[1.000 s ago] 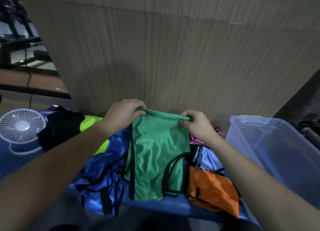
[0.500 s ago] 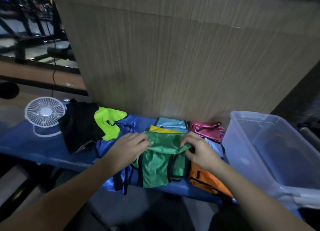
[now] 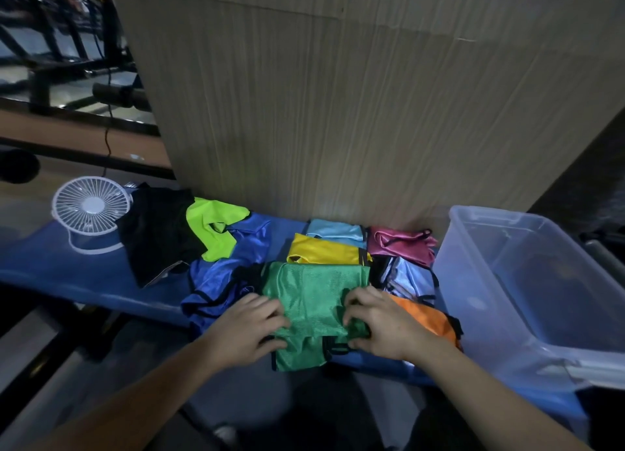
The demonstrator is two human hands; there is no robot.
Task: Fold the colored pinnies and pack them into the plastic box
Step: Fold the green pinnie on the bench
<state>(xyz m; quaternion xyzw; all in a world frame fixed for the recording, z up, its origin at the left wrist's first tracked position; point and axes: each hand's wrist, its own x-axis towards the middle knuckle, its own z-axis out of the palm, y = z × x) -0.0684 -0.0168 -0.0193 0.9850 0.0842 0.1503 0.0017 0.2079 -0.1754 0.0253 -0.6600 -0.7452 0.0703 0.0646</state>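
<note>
Green pinny [image 3: 314, 302] lies folded on the blue bench [image 3: 61, 268], near edge, lower part hanging over the front. Using it as the reference for everything else.

Left hand [image 3: 252, 329]: on the pinny's left edge, fingers curled and lying on the fabric, tips pressing down. Thumb hidden, so can't confirm whether it pinches the cloth or only presses.

Right hand [image 3: 382, 322]: on the pinny's right edge, fingers curled, bunching and pinching the fabric fold at its lower right corner.

Around the green pinny:
- royal blue pinny [image 3: 223, 278] just left, touching, partly under it, unfolded and rumpled
- yellow pinny [image 3: 324, 253] directly behind, touching, folded
- sky blue pinny [image 3: 334, 229] behind the yellow one, against the panel [image 3: 355, 112]
- pink pinny [image 3: 399, 246] behind-right, folded loosely
- pale blue pinny [image 3: 406, 278] right, just beside
- orange pinny [image 3: 429, 318] right-front, under the right wrist
- neon green pinny [image 3: 213, 227] far left-behind, lying on a black garment [image 3: 155, 234]

Plastic box [image 3: 527, 291]: clear, to the right of the pile, beyond the orange pinny, lid off. No pinny visible inside.

White desk fan [image 3: 89, 207]: far left, beyond the black garment, well apart.
</note>
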